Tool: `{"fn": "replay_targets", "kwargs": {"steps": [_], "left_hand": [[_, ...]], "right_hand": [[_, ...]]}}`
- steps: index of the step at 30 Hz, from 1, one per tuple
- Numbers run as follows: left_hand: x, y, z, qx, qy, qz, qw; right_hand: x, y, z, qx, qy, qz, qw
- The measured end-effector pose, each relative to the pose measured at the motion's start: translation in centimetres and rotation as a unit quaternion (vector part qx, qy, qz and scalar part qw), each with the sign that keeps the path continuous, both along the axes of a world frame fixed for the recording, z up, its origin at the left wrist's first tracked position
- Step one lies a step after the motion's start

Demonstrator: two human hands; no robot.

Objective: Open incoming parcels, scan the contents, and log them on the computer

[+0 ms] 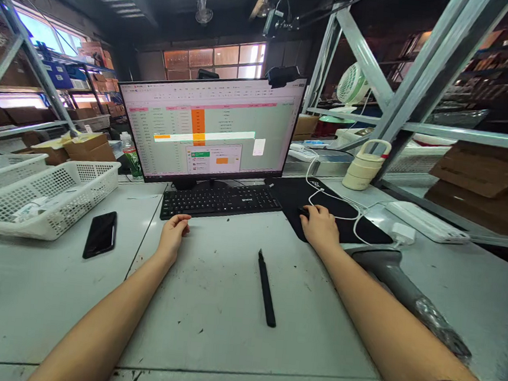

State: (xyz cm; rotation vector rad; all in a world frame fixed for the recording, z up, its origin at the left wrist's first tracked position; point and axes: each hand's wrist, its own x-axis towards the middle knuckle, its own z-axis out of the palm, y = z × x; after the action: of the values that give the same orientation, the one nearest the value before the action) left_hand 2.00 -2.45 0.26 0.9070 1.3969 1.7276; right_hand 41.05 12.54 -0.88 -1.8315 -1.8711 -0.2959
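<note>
My left hand (173, 235) rests on its side on the table, just in front of the keyboard (221, 202). Its fingers are loosely curled in, and I see nothing in them. On the black mouse pad (345, 213), my right hand (321, 227) covers a dark computer mouse (302, 211), of which only a small part shows. Between my forearms lies a slim black craft knife (266, 289), its tip pointing away from me. Behind the keyboard stands a monitor (229, 120) showing a spreadsheet with an orange column and a small pop-up window.
A black phone (100, 235) and a white perforated basket (79, 199) are at left. Right of the pad, a barcode scanner (409, 293) lies partly behind my forearm. White cables, a power strip (427, 222), a cream flask (363, 170) and metal shelf posts (390, 101) stand beyond.
</note>
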Motion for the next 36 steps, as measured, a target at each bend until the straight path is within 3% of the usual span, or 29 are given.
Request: {"fn": "replay_targets", "kwargs": {"steps": [36], "left_hand": [[-0.1, 0.0, -0.2, 0.007, 0.005, -0.002, 1.0]], "right_hand": [[-0.4, -0.5, 0.2, 0.01, 0.008, 0.0, 1.0]]}}
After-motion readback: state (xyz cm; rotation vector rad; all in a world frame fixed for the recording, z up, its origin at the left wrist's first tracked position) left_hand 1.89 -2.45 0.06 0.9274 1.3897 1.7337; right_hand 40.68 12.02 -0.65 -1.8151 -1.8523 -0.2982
